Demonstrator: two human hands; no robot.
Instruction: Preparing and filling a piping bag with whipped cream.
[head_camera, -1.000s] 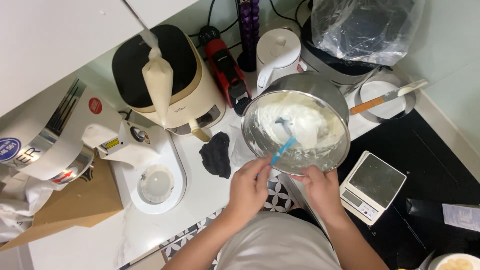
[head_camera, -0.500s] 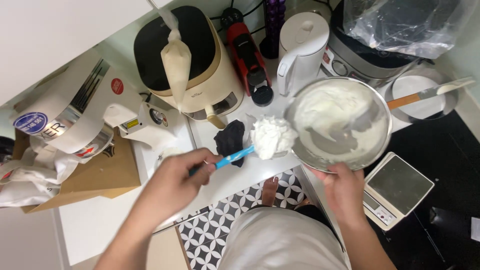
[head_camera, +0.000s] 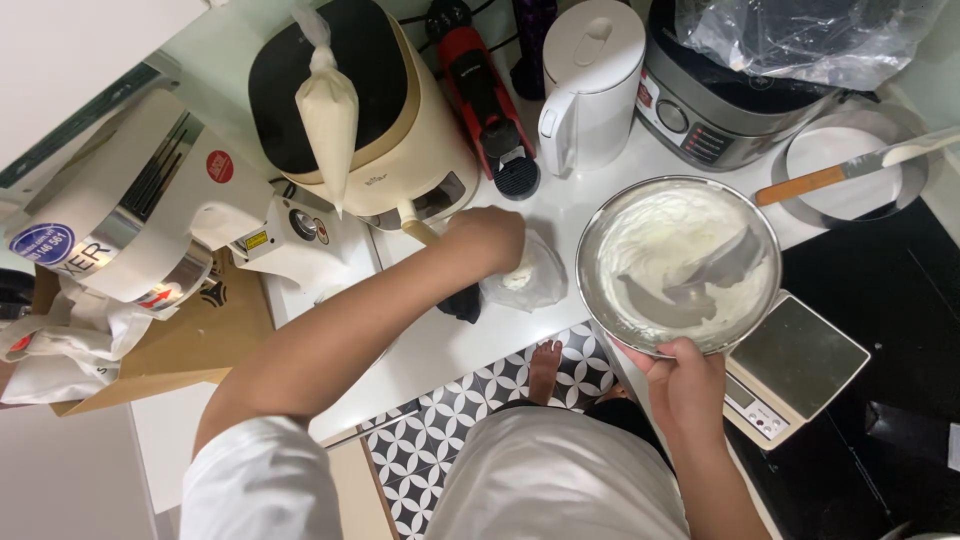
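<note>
Stainless round mixing bowl (head_camera: 680, 265), cream-smeared, likely light and slick; our right hand (head_camera: 685, 385) grips its six-o'clock rim; our left hand (head_camera: 490, 240) clenched at soft clear piping bag (head_camera: 535, 275), nine o'clock.

steel bowl (head_camera: 680, 265), cream-smeared, tilted, clear bag (head_camera: 525, 275)

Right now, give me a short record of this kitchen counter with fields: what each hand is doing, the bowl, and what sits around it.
left hand: left hand reaching into a clear plastic bag holding some white cream
right hand: right hand gripping the near rim of the round steel bowl
bowl contents: smeared white cream, mostly scraped out
behind bowl: white electric kettle
right of bowl: flat digital scale
far left: filled piping bag on a cream appliance
</note>
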